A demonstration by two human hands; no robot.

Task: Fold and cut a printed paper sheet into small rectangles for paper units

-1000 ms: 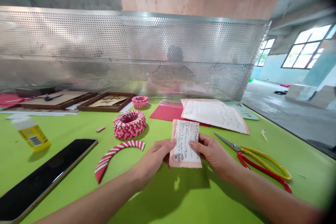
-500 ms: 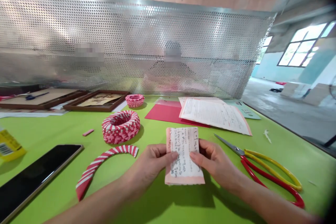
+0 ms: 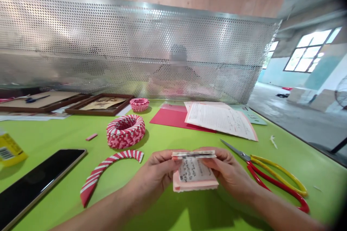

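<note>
A folded sheet of printed paper with pink edges (image 3: 193,180) is held above the green table between both hands. My left hand (image 3: 162,168) pinches its left side, thumb on the near face. On the right side my right hand (image 3: 223,166) grips it the same way, fingers behind. The top edge tilts toward me and shows several stacked layers. Right of my right hand lie scissors (image 3: 245,157) with one red and one yellow handle. Left of my left hand rests a curved red-and-white striped paper strip (image 3: 108,162).
Behind the strip stand a striped folded-paper ring (image 3: 126,131) and a smaller pink one (image 3: 139,104). A phone (image 3: 40,184) and a yellow container (image 3: 11,149) lie left. Red card (image 3: 176,117), printed sheets (image 3: 222,121) and picture frames (image 3: 100,104) sit before a perforated metal screen (image 3: 135,50).
The paper's upper part has tipped toward me, so its layered top edge now shows and its face looks shorter. Both hands keep hold of it.
</note>
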